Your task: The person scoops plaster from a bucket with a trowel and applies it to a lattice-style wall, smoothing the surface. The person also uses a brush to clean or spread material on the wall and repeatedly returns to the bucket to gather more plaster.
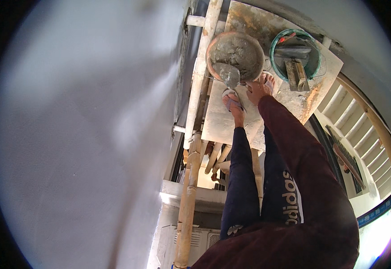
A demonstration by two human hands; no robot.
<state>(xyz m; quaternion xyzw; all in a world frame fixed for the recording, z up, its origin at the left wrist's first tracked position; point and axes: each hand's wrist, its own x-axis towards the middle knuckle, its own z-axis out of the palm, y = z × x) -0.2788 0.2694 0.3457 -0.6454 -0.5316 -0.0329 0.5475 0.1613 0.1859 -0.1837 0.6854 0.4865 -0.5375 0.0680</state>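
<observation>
My right hand (255, 93) reaches down to the lower rim of a round orange-brown basin (261, 49). Its fingers look curled, and whatever may be in them is hidden. Grey wet mortar (238, 48) fills much of the basin. A mortar-coated trowel (228, 75) lies over the near rim, just left of my fingers; its handle is not clear to see. To the right stands a green bucket (319, 60) with a red-handled tool (287, 37) inside. A plastering float (297, 75) rests across the bucket's near rim. My left hand is out of view.
My sandalled feet (235, 103) stand on a stained board (294, 102) beside the basin. Bamboo poles (198, 85) run along its left edge, next to a smooth grey wall (83, 130). Below lie gaps and more poles; a slatted railing (354, 116) curves at right.
</observation>
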